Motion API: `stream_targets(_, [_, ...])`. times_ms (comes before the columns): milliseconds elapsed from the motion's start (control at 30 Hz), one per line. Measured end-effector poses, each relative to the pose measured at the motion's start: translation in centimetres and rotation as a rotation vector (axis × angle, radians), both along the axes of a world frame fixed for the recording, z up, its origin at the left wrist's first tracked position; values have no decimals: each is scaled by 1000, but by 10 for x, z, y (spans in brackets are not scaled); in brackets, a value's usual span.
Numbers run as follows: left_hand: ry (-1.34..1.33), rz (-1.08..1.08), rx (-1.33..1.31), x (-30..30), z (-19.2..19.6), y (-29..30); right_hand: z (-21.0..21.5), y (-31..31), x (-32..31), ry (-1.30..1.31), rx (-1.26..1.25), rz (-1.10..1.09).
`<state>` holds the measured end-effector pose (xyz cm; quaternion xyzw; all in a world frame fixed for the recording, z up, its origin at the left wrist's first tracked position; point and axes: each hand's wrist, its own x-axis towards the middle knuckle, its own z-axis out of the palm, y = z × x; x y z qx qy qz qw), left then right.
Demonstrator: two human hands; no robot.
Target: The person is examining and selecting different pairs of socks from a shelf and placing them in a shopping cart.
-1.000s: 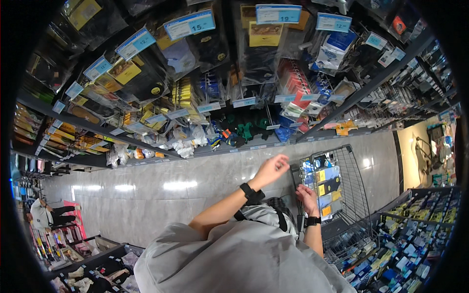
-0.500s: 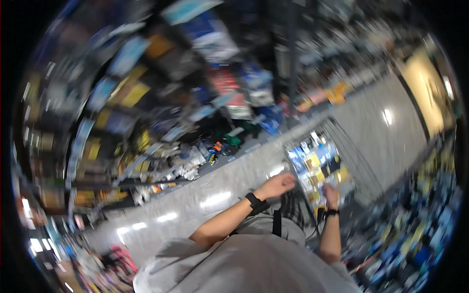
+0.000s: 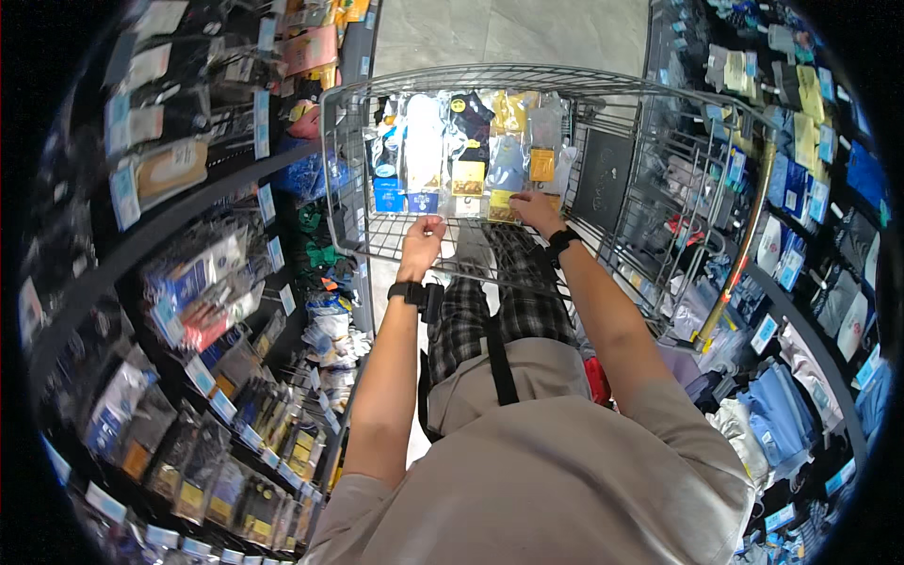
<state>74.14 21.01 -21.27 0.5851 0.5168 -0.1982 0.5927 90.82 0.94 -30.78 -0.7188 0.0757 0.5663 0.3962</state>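
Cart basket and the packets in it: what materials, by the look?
Cart basket: looks like bare or plated steel wire, a thin grey grid with a dull metallic sheen. Packets: seemingly clear glossy plastic film with coloured card inserts; glare streaks show on the fronts. The left hand and right hand touch their lower edges. Contents look like fabric, but I cannot tell for sure.

Both arms reaching forward and up from lower edge, bare forearms showing below short beige sleeves. Left hand raised, fingers curling closed, knuckles facing camera, thumb tucked under. Left wrist wearing black band, elbow bending slightly outward. Right hand stretching further ahead, palm facing down, fingers spreading and pressing flat. Right wrist wearing black band, forearm running straight back toward shoulder. Hands staying apart, at roughly same height.
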Motion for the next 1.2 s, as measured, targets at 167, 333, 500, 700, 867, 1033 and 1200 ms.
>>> stream_targets(167, [115, 131, -28, 14, -55, 28, -22, 20, -10, -75, 79, 141])
stream_targets(333, [75, 40, 40, 44, -85, 45, -54, 17, 3, -410, -65, 152])
stream_targets(500, [128, -1, -88, 74, -98, 42, -58, 11, 27, -705, -404, -15])
stream_targets(700, [-85, -235, -144, 112, -144, -18, -58, 0, 48, -423, -361, -212])
stream_targets(867, [19, -272, -129, 156, -107, -35, -47, -9, 38, -60, 14, -455])
stream_targets(1033, [-69, 64, -410, 141, -76, -27, 12, 1, 47, 288, 258, -433])
stream_targets(1200, [-239, 167, -315, 120, 14, -4, 67, 19, 49, 390, 462, -460])
